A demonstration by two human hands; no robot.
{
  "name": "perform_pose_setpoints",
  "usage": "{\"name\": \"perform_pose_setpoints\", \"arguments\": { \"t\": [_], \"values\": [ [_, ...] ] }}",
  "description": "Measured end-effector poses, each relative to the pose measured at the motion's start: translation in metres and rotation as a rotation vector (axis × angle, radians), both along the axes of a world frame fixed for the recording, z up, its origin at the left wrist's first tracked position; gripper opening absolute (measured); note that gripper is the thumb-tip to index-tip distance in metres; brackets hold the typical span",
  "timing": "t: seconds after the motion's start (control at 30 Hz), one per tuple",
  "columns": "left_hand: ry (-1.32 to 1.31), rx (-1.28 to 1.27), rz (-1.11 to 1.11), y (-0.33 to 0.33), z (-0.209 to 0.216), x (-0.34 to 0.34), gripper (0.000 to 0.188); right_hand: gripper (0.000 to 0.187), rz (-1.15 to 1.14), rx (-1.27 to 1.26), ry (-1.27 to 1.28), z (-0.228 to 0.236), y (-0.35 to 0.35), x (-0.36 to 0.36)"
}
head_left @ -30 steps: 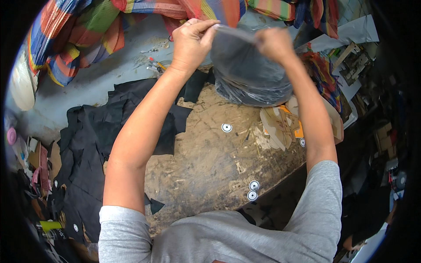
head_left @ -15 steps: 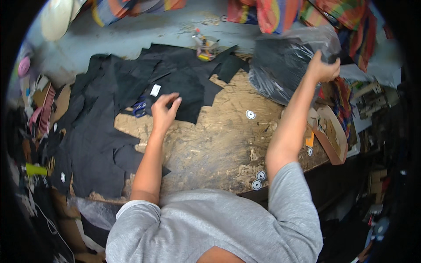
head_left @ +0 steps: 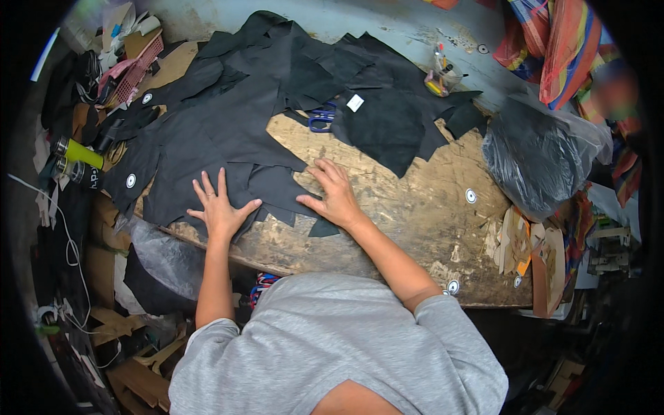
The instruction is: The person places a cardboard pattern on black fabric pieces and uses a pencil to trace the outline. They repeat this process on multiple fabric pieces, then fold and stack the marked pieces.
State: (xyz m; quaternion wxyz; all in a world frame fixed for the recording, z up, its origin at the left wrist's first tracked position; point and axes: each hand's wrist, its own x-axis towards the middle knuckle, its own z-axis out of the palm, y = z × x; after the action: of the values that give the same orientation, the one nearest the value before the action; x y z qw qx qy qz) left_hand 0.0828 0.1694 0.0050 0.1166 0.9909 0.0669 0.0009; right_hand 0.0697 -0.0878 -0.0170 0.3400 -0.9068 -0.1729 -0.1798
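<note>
My left hand (head_left: 220, 211) lies with fingers spread on a large dark grey sheet of material (head_left: 221, 131), perhaps leather, near the table's front edge. At that sheet's right edge rests my right hand (head_left: 335, 196), thumb apart from the fingers and nothing held. Beyond it are blue-handled scissors (head_left: 321, 118), their blades partly hidden under the dark pieces. A small white block (head_left: 355, 103) sits on a darker, near-black piece (head_left: 384, 128). More dark sheets overlap toward the back of the table.
The worn wooden table (head_left: 408, 221) has round white markers on it. At the right stand a dark-filled plastic bag (head_left: 536, 162) and a cardboard box (head_left: 548, 266). A cup of pens (head_left: 443, 77) is at the back; a pink basket (head_left: 137, 69) and yellow-green bottle (head_left: 84, 152) are at left.
My right hand has left the plastic bag and come down to the dark sheet. My left hand has moved left and nearer, now flat on it. The view has shifted left.
</note>
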Motion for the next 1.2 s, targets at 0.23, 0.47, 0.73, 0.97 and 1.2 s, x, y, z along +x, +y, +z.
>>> {"name": "perform_pose_setpoints", "arguments": {
  "t": [0.23,0.47,0.73,0.97,1.2],
  "values": [
    [-0.072,0.051,-0.005,-0.004,-0.007,0.009,0.106,0.057,-0.025,-0.157,0.085,-0.005,0.012,-0.004],
    [-0.017,0.040,-0.048,0.003,-0.004,0.009,0.094,0.050,-0.047,-0.114,0.069,-0.010,0.010,-0.003],
    [-0.158,-0.200,0.480,0.098,0.010,0.083,0.102,0.057,-0.080,-0.155,0.084,-0.005,0.014,-0.002],
    [-0.426,-0.186,0.379,0.086,-0.021,0.041,0.080,0.090,0.175,-0.259,0.116,0.018,0.070,-0.025],
    [-0.549,-0.120,0.416,0.059,-0.036,0.072,0.069,0.071,0.204,-0.450,0.218,0.000,0.093,0.031]
  ]
}}
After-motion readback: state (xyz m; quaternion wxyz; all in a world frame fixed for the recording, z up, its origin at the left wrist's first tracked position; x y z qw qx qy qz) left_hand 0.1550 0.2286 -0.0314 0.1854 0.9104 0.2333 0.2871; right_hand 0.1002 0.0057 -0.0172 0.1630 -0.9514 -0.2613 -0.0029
